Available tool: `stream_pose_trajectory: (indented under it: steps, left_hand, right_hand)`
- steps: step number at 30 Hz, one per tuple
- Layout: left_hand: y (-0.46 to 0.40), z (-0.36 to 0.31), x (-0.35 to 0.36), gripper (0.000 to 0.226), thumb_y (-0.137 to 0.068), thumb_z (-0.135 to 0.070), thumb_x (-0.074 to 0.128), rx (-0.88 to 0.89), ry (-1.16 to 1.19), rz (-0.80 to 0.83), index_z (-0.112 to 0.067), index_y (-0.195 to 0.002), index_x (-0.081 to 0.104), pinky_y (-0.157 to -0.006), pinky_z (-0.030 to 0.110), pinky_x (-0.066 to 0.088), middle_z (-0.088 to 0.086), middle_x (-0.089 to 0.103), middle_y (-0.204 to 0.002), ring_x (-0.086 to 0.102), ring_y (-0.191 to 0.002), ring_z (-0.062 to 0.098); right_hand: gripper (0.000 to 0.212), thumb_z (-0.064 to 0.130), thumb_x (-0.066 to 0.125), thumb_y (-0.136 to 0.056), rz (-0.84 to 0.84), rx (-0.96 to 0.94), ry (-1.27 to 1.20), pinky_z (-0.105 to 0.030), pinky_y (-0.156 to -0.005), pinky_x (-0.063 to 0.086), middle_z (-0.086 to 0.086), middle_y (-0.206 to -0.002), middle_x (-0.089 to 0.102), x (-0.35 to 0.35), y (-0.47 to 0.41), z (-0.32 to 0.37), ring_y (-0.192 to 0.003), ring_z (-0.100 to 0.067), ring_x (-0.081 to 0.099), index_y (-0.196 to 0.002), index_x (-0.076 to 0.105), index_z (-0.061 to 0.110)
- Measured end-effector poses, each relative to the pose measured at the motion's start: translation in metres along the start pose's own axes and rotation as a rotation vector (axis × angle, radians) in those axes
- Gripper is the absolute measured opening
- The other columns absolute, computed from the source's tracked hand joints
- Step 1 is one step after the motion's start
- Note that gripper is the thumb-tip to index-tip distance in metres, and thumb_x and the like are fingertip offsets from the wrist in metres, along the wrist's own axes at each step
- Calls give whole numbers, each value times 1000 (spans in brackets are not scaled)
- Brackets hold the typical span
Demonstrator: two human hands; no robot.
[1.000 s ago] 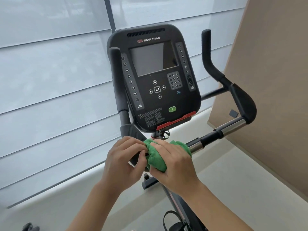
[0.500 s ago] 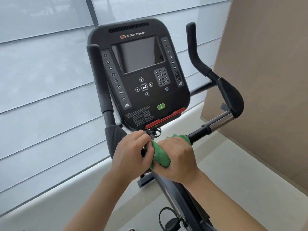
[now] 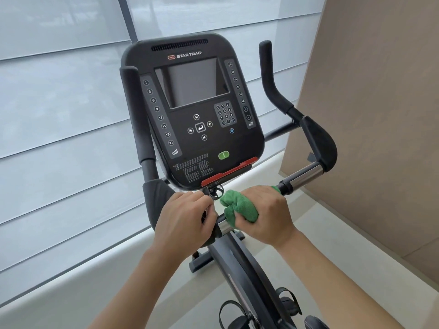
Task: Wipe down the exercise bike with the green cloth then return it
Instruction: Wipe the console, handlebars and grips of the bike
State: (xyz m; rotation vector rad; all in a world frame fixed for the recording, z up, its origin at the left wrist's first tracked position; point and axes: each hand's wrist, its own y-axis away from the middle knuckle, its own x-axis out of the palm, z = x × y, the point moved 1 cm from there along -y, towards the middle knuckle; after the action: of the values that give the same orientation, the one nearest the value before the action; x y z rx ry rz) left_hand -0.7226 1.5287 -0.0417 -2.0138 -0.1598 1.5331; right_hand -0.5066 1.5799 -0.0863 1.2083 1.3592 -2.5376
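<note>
The exercise bike stands in front of me, its black console (image 3: 197, 110) facing me at centre. Below the console runs a crossbar handlebar (image 3: 301, 175), chrome and black. My right hand (image 3: 266, 217) grips the green cloth (image 3: 238, 207), which is wrapped around that bar just right of the centre stem. My left hand (image 3: 187, 217) curls around the left part of the same bar, its fingertips close to the cloth. A short chrome stretch of bar (image 3: 223, 226) shows between the two hands.
Upright black handles rise at the left (image 3: 135, 115) and right (image 3: 273, 89) of the console. A beige wall panel (image 3: 370, 115) stands close on the right. Window blinds (image 3: 59, 115) fill the back. The bike's frame and pedals (image 3: 240, 309) lie below, over a pale floor.
My right hand has slid the cloth a little to the right along the bar, opening a gap of chrome beside my left hand. The camera view has shifted.
</note>
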Motion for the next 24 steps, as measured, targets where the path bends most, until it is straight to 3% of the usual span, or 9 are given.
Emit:
stream_pose_trajectory:
  steps: [3, 9, 12, 19, 24]
  left_hand:
    - [-1, 0, 1, 34, -99, -31, 48, 28, -49, 24, -25, -66, 49, -69, 26, 35, -13, 43, -60, 40, -55, 11]
    - [-4, -1, 8, 39, -95, -29, 61, 39, -117, 58, -25, -57, 52, -70, 31, 43, -13, 48, -53, 41, -54, 13]
    - [-5, -2, 12, 42, -94, -29, 62, 15, -150, 62, -26, -55, 48, -70, 30, 39, -12, 43, -51, 41, -53, 14]
    - [-5, -1, 17, 41, -95, -31, 56, 7, -125, 4, -28, -56, 41, -68, 29, 36, -13, 37, -52, 36, -52, 13]
    - [-3, -1, 16, 42, -96, -29, 56, 2, -89, -56, -26, -57, 39, -68, 27, 32, -14, 33, -52, 32, -51, 12]
  right_hand:
    - [17, 32, 69, -87, -7, 19, 17, -37, -68, 50, 3, -72, 63, -9, -1, -15, -67, -17, 58, -82, 69, 17]
    - [24, 39, 64, -90, -16, 8, 120, -30, -69, 46, 4, -67, 60, -30, -5, -55, -63, -17, 55, -77, 67, 18]
    - [30, 42, 61, -91, -25, 22, 214, -29, -68, 44, 2, -67, 64, -41, -11, -79, -62, -19, 58, -77, 69, 17]
    - [33, 41, 57, -92, -79, 227, 275, -30, -66, 46, -2, -68, 61, -74, -15, -146, -64, -14, 46, -75, 66, 13]
    - [35, 42, 56, -93, -16, 320, 283, -26, -63, 40, 0, -66, 57, -72, -19, -137, -61, -19, 51, -70, 61, 16]
